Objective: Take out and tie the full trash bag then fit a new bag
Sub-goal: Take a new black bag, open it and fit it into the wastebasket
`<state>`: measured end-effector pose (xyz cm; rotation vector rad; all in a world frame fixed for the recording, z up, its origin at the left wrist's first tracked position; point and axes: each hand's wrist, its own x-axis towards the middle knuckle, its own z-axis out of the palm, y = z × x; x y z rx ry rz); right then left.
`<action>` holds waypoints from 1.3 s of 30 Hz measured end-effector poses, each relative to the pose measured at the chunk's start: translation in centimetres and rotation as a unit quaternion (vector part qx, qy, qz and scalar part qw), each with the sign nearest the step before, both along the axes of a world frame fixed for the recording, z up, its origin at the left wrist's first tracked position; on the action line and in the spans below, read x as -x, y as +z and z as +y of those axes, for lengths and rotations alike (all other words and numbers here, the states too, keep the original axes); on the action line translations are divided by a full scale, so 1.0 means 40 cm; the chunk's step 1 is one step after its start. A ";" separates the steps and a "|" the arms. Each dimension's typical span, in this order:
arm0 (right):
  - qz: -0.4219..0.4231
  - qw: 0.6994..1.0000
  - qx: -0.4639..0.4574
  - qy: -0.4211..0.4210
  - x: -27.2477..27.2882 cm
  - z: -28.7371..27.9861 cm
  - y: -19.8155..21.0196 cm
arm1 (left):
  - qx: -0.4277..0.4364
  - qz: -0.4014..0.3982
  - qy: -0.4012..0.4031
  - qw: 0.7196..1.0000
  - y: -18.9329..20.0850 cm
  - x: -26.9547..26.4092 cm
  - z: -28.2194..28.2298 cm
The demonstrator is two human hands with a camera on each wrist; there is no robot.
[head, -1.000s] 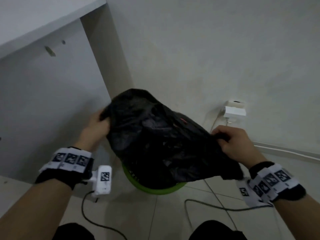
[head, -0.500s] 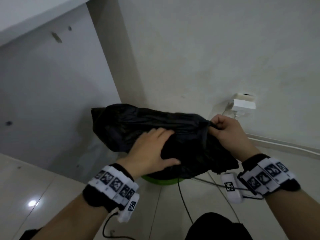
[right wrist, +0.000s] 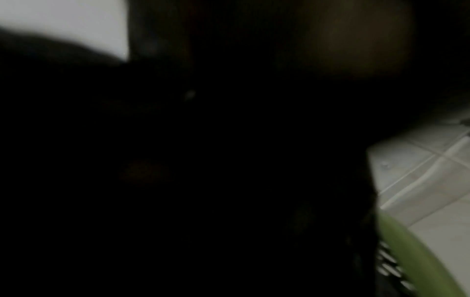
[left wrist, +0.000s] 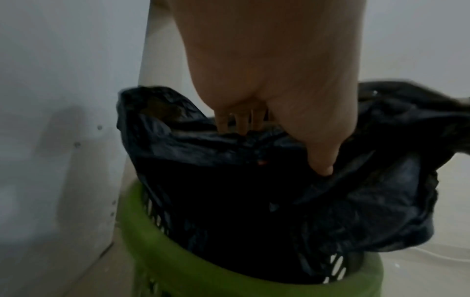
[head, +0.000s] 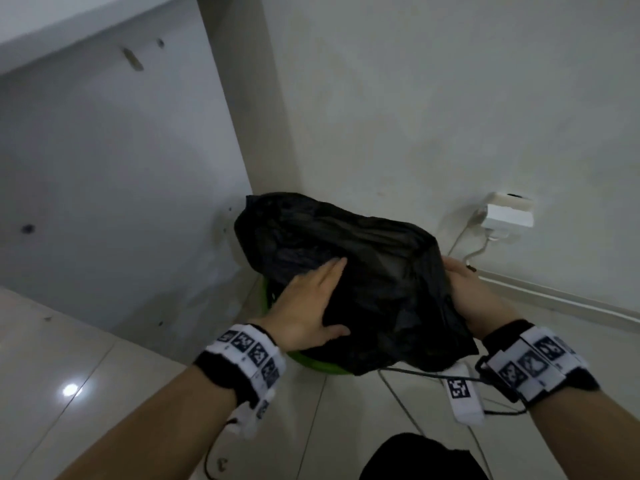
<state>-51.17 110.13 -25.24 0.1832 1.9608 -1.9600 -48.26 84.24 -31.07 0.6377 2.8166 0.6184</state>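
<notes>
Since a moment ago my left hand (head: 308,303) has slid deeper, fingers flat inside the black trash bag (head: 363,271); my right hand (head: 474,299) grips its edge. It sits in the green bin (left wrist: 178,267), not yet fitted.

The head view looks steeply down from above at the crumpled black plastic trash bag (head: 349,282) in the green plastic bin (head: 311,363). The left wrist view sits close beside the same bag (left wrist: 229,191) and bin (left wrist: 183,267). The right wrist view, pressed against the bag, is almost dark, sharing only the bin's rim (right wrist: 419,251).
</notes>
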 end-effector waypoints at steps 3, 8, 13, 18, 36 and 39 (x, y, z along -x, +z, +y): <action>-0.001 0.999 0.013 0.034 0.012 -0.006 0.019 | -0.008 0.003 0.030 0.999 -0.029 0.021 0.033; -0.009 0.988 -0.094 -0.125 0.063 0.107 -0.016 | -0.096 0.111 -0.064 0.987 -0.018 -0.019 -0.108; -0.126 0.959 -0.228 -0.108 0.025 0.224 -0.188 | 0.028 0.024 -0.161 0.986 -0.041 -0.157 -0.300; -0.108 0.932 -0.343 -0.049 0.016 0.235 -0.221 | 0.007 -0.047 -0.118 0.992 -0.041 -0.147 -0.310; 0.149 0.901 -0.407 0.008 0.215 0.098 -0.310 | 0.056 -0.089 0.143 0.984 -0.179 0.245 -0.261; 0.270 0.886 -0.377 -0.005 0.212 0.108 -0.316 | 0.027 -0.099 0.105 0.989 -0.184 0.271 -0.266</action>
